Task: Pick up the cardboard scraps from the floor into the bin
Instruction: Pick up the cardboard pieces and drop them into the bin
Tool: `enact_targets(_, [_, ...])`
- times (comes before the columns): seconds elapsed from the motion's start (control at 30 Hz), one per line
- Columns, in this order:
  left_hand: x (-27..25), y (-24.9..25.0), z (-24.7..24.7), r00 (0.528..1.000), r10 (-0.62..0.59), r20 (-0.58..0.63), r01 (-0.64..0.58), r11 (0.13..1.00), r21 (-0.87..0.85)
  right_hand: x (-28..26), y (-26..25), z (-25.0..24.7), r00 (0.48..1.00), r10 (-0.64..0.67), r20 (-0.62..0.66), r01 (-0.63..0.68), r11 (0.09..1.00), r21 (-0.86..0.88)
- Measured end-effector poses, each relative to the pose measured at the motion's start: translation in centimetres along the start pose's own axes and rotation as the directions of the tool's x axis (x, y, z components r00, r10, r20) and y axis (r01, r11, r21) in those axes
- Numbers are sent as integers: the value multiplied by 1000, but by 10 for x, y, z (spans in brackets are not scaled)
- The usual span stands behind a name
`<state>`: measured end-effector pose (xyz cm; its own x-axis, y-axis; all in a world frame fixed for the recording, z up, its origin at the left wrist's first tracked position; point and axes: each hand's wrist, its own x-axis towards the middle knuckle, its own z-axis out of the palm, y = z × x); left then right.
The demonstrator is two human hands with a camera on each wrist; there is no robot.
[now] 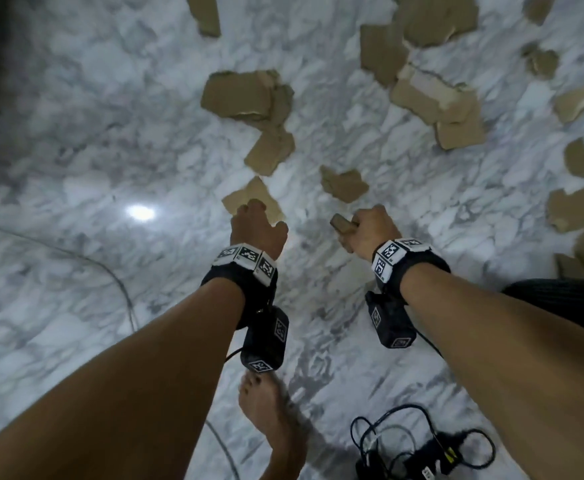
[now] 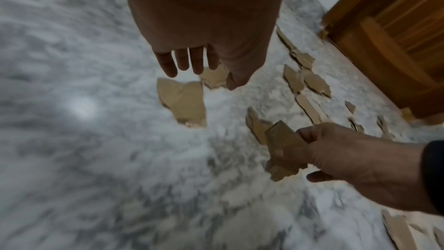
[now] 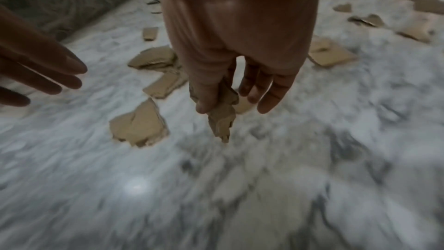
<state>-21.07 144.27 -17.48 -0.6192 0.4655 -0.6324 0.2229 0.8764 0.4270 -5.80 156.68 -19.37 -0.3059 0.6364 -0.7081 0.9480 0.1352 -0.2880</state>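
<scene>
right hand pinches a folded scrap between thumb and forefinger, other fingers loose; its long axis runs down out of the grip, free end toward the floor. left hand is spread, empty, just above the nearest loose scrap, which lies flat just ahead of its fingertips. Judgement: drop flat, slide fingertips under the torn edge, then pinch. More scraps beyond both hands; no bin in view
</scene>
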Motion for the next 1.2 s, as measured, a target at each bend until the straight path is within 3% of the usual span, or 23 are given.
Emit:
enact_targets(0.1, [20,-4,-20,999,-34,-36,36,999,40,21,-27,-12,986,-163,-33,166,980,110])
enact_targets(0.13, [27,-7,-20,998,-48,-46,50,998,47,32,-33,-13,984,-175,-35,176,984,27])
enact_targets(0.23, [53,-18,-9,991,-125,-47,127,992,28,76,-40,0,996,-90,18,92,971,-223])
enact_targets(0.33, [85,-35,8,975,-217,-47,218,976,10,113,-43,19,995,-89,53,101,940,-325])
enact_targets(0.5, [127,-42,44,950,-289,-119,291,957,-4,137,-28,36,988,-143,-66,109,924,-365])
enact_targets(0.6, [131,-30,52,918,-367,-149,376,926,43,136,-28,36,989,-104,-108,68,952,-299])
enact_targets(0.7, [136,-23,45,902,-430,-32,431,896,108,139,-29,30,997,15,-77,-22,996,-92])
enact_targets(0.8, [136,-19,26,917,-369,154,326,913,246,133,-33,14,994,99,50,-98,995,-11])
enact_targets(0.97, [126,18,-37,953,-242,182,146,893,425,105,-66,-15,985,128,111,-122,991,-63])
enact_targets(1.07, [159,43,-75,974,-143,174,18,818,575,98,-105,-32,979,155,132,-152,988,-34])
enact_targets(1.2, [223,72,-113,962,67,266,-210,803,558,114,-152,-18,977,168,135,-187,972,145])
